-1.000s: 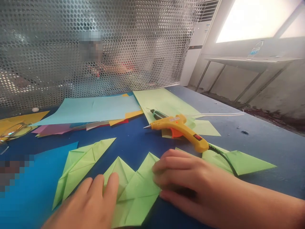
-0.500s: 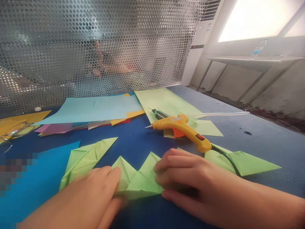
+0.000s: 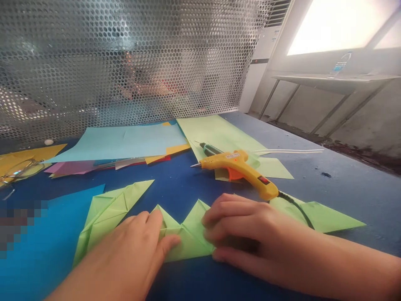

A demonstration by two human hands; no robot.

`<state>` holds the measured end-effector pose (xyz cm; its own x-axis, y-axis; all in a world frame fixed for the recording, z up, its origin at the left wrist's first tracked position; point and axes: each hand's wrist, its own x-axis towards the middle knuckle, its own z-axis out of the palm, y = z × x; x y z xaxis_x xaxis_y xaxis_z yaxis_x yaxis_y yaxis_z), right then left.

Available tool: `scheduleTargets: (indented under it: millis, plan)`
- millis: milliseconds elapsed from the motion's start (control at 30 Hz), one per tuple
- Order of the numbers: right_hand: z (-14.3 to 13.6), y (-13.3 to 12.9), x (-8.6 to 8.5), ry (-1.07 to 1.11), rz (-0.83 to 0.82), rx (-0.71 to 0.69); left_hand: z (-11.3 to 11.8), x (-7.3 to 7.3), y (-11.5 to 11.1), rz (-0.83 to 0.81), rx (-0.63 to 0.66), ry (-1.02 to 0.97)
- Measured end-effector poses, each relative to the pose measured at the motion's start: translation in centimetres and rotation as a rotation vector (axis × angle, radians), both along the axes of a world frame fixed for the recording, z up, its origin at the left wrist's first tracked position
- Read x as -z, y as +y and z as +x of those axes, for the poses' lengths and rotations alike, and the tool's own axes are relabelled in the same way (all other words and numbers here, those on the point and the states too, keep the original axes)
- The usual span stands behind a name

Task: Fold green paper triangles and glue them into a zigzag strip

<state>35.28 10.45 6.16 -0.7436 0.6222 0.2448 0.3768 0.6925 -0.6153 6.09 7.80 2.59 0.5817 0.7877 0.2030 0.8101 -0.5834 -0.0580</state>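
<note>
A folded light green paper with pointed peaks lies at the front of the blue table. My left hand presses on its left part, thumb lying along the lower edge. At its right end my right hand grips the paper between curled fingers and thumb. Another folded green piece lies left of and partly behind my left hand. Beyond my right wrist is a further green folded piece. The yellow glue gun rests just behind my right hand, its black cord running under the wrist.
Light blue sheets over coloured papers lie at the back, beside large pale green sheets with a green-handled tool. Glasses lie at the left near a blue sheet. A perforated metal screen stands behind.
My left hand has shifted slightly right and up along the paper, and its thumb now lies on the lower edge. My right hand has stayed nearly still.
</note>
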Motion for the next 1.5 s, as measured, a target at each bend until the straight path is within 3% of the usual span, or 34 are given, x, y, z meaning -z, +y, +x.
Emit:
scheduleTargets:
  millis: [233, 367, 533, 833, 1133, 1333, 1500]
  plan:
    - [0.0, 0.1, 0.1, 0.008, -0.043, 0.02, 1.6, -0.1, 0.3, 0.102, -0.071, 0.043]
    - [0.0, 0.2, 0.0, 0.005, -0.068, 0.043, 2.9, -0.5, -0.1, 0.296, -0.068, 0.125]
    - [0.0, 0.1, 0.3, -0.002, -0.088, 0.069, 3.8, -0.8, -0.4, 0.421, -0.084, 0.248]
    - [-0.2, 0.8, 0.4, 0.051, -0.115, 0.028, 4.0, 0.0, -0.3, 0.34, -0.103, 0.175]
    - [-0.3, 1.0, 0.8, 0.075, -0.113, 0.02, 4.0, -0.1, -0.5, 0.301, -0.134, 0.194]
    - [-0.8, 0.1, 0.4, -0.062, -0.137, 0.146, 4.2, -0.2, -0.3, 0.302, -0.126, 0.179]
    - [-1.4, -0.2, 0.2, -0.138, -0.164, 0.153, 4.0, -0.2, -0.5, 0.329, -0.119, 0.177]
